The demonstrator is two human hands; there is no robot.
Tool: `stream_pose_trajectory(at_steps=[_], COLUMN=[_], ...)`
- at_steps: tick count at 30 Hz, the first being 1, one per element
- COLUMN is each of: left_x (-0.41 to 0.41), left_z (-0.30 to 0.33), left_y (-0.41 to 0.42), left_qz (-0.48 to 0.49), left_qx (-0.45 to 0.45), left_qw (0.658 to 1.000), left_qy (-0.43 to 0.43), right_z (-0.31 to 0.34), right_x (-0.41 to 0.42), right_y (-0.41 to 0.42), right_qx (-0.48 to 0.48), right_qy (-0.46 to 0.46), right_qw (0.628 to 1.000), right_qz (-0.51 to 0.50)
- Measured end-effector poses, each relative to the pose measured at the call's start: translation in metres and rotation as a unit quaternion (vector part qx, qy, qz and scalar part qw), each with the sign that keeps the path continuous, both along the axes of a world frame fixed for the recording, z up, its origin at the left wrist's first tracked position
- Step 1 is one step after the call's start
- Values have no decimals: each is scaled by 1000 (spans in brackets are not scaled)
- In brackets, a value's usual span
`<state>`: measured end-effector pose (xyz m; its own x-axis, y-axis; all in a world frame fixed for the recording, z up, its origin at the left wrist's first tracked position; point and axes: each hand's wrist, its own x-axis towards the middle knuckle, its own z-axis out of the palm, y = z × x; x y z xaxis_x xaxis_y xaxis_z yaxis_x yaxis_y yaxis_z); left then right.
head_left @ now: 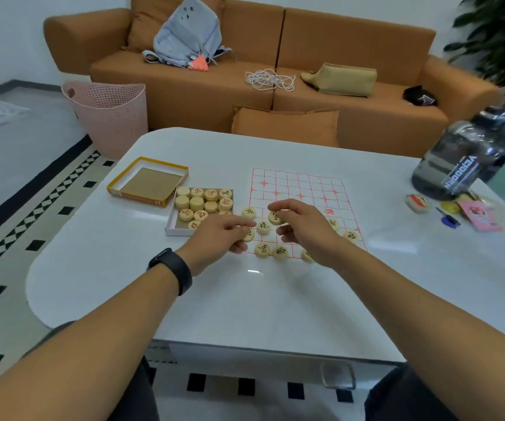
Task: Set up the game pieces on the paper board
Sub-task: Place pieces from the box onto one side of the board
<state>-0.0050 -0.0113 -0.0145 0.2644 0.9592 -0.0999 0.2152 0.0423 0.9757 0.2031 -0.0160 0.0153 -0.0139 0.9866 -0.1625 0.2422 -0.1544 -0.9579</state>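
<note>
Both hands over the paper board (303,189) on the bench (275,293): right hand (309,226) pinches a wooden piece (275,217), left hand (221,235) touches another piece (249,234).

A glossy white table with rounded corners (245,299) carries a thin paper board printed with a red grid (306,186). Just left of the board sits a shallow white cardboard tray of round wooden pieces (170,224); beyond it, an empty yellow-rimmed box lid (148,183). Well right of the board stand a large dark translucent bottle (460,159), a pink card (479,217) and a small blue object (450,220).
</note>
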Motion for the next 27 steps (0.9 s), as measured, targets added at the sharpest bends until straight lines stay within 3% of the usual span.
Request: stream_pose_trajectory(at_steps=[4,7,10,16,21,27], left_x=[34,52,59,76,99,106], left_z=[-6,-18,-26,-31,-32,-47], left_y=[-16,-22,-25,-37,-46,-53], left_qz=[31,55,54,-12,-51,-75], left_qx=[-26,-41,-19,105,184,200], left_qw=[997,994,998,989,974,968], left_qy=[-69,-79,0,103,119,133], right_z=[-18,-28,-19,-16,-27,-34], right_x=[21,38,55,90,114,149], right_y=[-17,-26,-29,-36,-55,-77], right_qx=[-37,-29,28,106,115,84], right_qy=[136,126,67,-162,-234,-289], right_qw=[988,990,995,979,962,951], right_qz=[-55,-61,-70,-71,-79,-67])
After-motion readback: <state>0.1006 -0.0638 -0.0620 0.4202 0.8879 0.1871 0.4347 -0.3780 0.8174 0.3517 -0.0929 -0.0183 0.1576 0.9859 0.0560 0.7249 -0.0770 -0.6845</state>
